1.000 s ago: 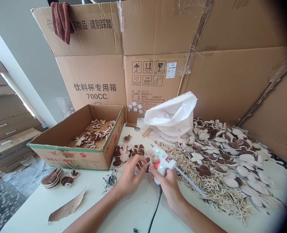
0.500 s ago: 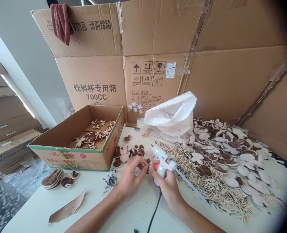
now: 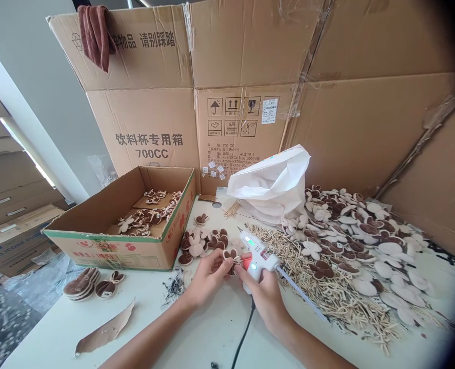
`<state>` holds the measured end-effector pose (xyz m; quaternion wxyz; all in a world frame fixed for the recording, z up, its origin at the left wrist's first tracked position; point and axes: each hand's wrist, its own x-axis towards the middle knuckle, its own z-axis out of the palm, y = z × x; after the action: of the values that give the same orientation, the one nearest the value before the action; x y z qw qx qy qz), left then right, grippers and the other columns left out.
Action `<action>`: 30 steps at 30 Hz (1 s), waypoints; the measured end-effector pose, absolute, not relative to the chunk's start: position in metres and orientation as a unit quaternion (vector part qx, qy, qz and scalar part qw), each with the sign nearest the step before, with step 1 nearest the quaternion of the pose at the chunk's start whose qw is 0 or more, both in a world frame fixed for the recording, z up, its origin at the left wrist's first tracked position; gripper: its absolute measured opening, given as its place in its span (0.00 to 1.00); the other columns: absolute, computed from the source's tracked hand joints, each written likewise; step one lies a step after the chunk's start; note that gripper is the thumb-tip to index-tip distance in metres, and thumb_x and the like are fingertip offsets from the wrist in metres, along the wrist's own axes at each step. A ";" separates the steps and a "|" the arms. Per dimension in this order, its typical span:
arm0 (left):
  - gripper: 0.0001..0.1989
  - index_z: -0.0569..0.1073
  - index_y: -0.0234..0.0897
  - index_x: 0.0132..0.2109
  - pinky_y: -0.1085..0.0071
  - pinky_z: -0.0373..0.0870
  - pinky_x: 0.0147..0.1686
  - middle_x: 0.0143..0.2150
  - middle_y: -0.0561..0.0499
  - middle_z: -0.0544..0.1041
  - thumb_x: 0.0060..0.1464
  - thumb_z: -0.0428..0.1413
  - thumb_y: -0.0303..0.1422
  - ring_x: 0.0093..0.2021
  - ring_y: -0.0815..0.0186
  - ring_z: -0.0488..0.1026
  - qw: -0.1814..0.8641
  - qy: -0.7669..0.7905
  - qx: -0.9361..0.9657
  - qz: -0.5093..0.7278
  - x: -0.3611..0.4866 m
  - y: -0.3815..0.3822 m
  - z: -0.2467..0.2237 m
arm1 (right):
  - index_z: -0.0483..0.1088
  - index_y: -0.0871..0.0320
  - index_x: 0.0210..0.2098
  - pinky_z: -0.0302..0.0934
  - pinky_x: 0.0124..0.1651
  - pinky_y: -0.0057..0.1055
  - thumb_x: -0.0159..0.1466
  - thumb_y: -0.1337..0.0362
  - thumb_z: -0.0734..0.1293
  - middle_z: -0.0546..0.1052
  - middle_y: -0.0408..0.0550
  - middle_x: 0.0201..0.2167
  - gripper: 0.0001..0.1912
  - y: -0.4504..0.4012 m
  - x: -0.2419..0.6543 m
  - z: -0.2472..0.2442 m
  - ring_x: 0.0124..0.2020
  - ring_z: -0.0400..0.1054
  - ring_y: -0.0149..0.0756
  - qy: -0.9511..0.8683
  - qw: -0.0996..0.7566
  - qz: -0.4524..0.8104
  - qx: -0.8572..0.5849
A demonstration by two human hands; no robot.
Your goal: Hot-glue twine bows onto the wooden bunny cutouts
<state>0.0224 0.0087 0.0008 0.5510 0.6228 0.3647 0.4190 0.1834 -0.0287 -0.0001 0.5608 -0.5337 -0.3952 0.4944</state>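
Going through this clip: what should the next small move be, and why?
Probably bring the tip of the hot glue gun to the twine bow on the brown-and-cream cutout. The right hand grips the gun with its orange tip right beside the piece, while the left hand pinches the piece steady.
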 end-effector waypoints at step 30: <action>0.17 0.70 0.37 0.35 0.67 0.72 0.41 0.33 0.52 0.71 0.65 0.54 0.45 0.36 0.64 0.72 0.603 0.361 0.557 0.443 0.019 0.009 0.003 | 0.72 0.58 0.48 0.61 0.31 0.32 0.54 0.47 0.78 0.77 0.46 0.31 0.29 -0.026 0.184 -0.003 0.29 0.66 0.36 -0.390 0.566 0.496 -0.530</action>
<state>0.0187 0.0091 0.0030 0.6027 0.5566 0.3612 0.4432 0.1841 -0.0259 -0.0028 0.5664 -0.5296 -0.3902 0.4964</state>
